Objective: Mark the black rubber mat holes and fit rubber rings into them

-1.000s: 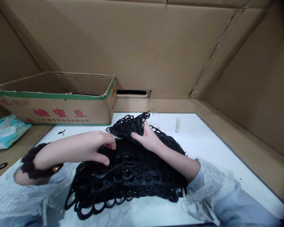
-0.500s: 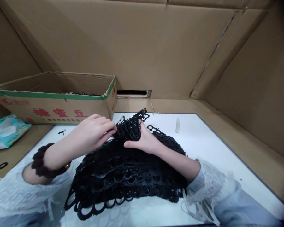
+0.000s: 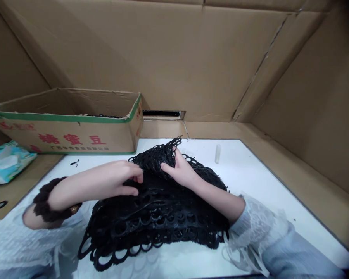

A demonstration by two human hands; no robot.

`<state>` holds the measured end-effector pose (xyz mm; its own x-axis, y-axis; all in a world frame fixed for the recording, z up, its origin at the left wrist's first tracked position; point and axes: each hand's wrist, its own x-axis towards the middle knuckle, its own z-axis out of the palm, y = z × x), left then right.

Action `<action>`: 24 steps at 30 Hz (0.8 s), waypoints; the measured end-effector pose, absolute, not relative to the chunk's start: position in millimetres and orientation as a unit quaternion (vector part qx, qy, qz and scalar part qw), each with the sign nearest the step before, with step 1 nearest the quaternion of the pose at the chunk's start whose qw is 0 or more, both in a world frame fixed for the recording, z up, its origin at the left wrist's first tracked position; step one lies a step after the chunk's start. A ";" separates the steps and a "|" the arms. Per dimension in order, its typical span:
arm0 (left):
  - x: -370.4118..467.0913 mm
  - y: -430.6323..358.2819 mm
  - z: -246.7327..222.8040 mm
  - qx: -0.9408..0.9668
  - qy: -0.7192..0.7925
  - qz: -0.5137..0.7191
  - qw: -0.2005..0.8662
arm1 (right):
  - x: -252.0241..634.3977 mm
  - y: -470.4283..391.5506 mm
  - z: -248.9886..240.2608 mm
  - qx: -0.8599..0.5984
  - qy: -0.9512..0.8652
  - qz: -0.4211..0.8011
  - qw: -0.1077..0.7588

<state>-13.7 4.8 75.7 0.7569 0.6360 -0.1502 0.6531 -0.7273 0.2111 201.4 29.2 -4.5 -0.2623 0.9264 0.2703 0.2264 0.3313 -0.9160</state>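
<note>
A thick pile of black sheets with ring-shaped edges (image 3: 163,213) lies on the white tabletop in front of me. My right hand (image 3: 182,170) grips a bunched, folded-back black piece (image 3: 155,157) at the pile's far side, thumb on the near face and fingers hidden behind it. My left hand (image 3: 125,180) is at the pile's upper left, thumb and curled fingers apart, nothing seen between them. Its fingertips are close to the black material; whether they touch it I cannot tell.
A cardboard box (image 3: 75,133) with black pieces inside stands at the back left. Beside it lies a tissue pack (image 3: 8,161), with a black ring (image 3: 0,204) nearer me. A small translucent tube (image 3: 218,154) and a black scrap (image 3: 75,163) lie on the white tabletop (image 3: 247,182). Cardboard walls surround it.
My left hand has let go of the bunched piece, moved down and opened. The piece now spreads further left, and my right thumb has shifted up and right onto it.
</note>
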 end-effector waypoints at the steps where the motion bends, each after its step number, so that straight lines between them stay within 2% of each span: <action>1: -13.5 4.8 75.3 0.928 0.350 -0.033 0.126 | 201.3 28.5 -3.6 -0.422 -0.686 0.399 0.439; 4: -12.3 5.9 75.1 0.930 0.353 -0.037 0.094 | 201.1 25.6 0.4 -0.419 -0.692 0.399 0.431; 8: -8.9 9.5 71.5 0.932 0.351 0.044 -0.086 | 200.6 20.9 6.4 -0.383 -0.735 0.396 0.396; 10: -7.5 11.9 67.8 0.929 0.334 0.074 -0.141 | 200.0 19.8 7.7 -0.375 -0.745 0.388 0.392; 16: -8.8 15.4 65.6 0.916 0.339 0.143 -0.160 | 198.4 24.1 2.6 -0.400 -0.730 0.372 0.411; 18: -10.8 13.5 70.1 0.903 0.364 0.177 -0.148 | 198.9 26.4 -0.7 -0.408 -0.720 0.377 0.417; 20: -12.9 9.8 75.7 0.906 0.381 0.161 -0.087 | 199.7 27.9 -3.4 -0.410 -0.711 0.386 0.420; 24: -14.4 0.6 83.7 0.918 0.379 -0.030 0.112 | 200.6 28.3 -4.8 -0.417 -0.705 0.383 0.427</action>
<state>-14.4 0.6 83.7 0.7114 0.6885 -0.1408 0.7022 -0.6882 0.1827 200.6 28.3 -4.8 -0.2869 0.9155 0.2821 0.2607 0.3580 -0.8966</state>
